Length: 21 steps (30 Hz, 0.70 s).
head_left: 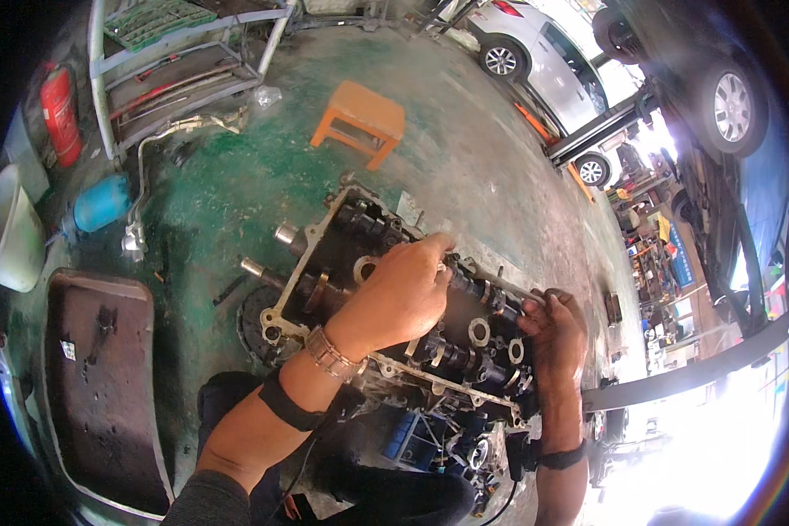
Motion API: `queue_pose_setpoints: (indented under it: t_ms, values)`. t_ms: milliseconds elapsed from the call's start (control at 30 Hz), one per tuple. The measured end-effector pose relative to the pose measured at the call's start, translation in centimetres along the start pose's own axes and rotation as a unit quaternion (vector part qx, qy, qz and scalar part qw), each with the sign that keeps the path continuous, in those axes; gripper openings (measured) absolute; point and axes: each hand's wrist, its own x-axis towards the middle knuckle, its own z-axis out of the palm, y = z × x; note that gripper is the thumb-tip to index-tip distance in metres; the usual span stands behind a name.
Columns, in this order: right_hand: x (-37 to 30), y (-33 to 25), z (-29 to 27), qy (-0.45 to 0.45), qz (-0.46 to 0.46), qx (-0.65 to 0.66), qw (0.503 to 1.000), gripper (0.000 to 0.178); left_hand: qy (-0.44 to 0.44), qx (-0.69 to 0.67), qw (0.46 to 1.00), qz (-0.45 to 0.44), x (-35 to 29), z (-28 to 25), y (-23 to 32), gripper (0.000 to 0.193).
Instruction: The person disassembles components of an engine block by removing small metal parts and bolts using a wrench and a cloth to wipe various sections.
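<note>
An oily black engine cylinder head (pixel 454 352) with exposed camshafts and a pale metal rim lies in front of me. My left hand (pixel 401 294), wearing a wristwatch (pixel 331 353), reaches across its middle. The left fingers are pinched together by the far edge, and what they hold is hidden. At the right end of that edge is my right hand (pixel 556 333), its fingers curled and pressed together. A thin strip of edge runs between the two hands; I cannot tell whether it is the rim or a separate piece. Two round shaft ends (pixel 263 272) stick out on the left.
A brown metal tray (pixel 105 386) is at the left, near a white bucket (pixel 16 230), a blue cylinder (pixel 102 202) and a red fire extinguisher (pixel 60 114). Beyond the engine part stands an orange stool (pixel 359 112). A blue crate (pixel 412 441) sits below. Cars (pixel 543 53) are parked at far right.
</note>
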Motion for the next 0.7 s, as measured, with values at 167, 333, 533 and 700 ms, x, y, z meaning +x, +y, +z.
queue_pose_setpoints:
  t_ms: [167,333,533,700]
  values:
    - [-0.5,1.1,-0.4,-0.019,0.015,0.072,0.997,0.019,-0.014,-0.013,1.0,-0.017,0.2,1.1,-0.8,0.024]
    - [-0.4,2.6,-0.3,-0.03,0.046,0.116,0.992,0.022,-0.015,-0.013,1.0,0.005,0.2,1.3,-0.7,0.028]
    - [-1.1,2.3,0.3,-0.039,0.055,0.08,0.994,0.026,-0.034,0.001,0.999,-0.015,0.1,1.2,-0.5,0.033]
    - [-2.1,1.4,0.3,-0.078,0.065,-0.064,0.993,0.023,-0.037,0.005,0.999,-0.007,0.1,1.3,-0.6,0.035]
